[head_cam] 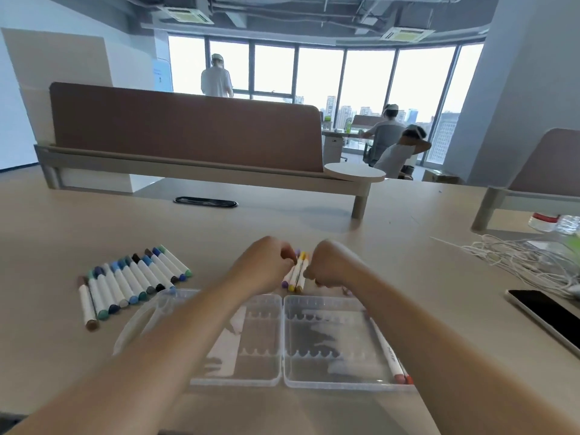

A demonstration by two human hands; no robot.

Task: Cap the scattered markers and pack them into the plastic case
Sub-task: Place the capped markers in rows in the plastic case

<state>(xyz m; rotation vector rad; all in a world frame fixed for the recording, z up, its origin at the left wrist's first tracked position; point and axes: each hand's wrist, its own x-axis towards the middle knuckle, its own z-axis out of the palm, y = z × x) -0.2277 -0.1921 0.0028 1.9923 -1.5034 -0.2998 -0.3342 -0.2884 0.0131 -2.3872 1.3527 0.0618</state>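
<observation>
- The bench [94,221] has wide open room behind the hands, all the way to the brown screen [188,127] and the black slot [205,202].
- On the right side, a heap of white cords [518,262] and a dark phone [546,318] lie near the edge of the bench. A bottle with a red top [546,221] sits further back.
- On the left side, a row of markers [131,284] lies side by side, touching. Their caps are blue, green, grey and brown.
- The plastic case [284,340] lies wide open and flat near the front edge of the bench, under both forearms. Both halves have small wavy slots.
- In the right half, red-capped markers [387,350] lie along the right wall.
- Just behind the case, a small bunch of markers [296,273] with purple, yellow and orange ends sits between the two hands.
- The left hand [266,265] has its fingers curled, and its grip is closed on the left side of the bunch.
- The right hand [332,265] is balled up tight, and its grip is closed on the right side of the bunch.
</observation>
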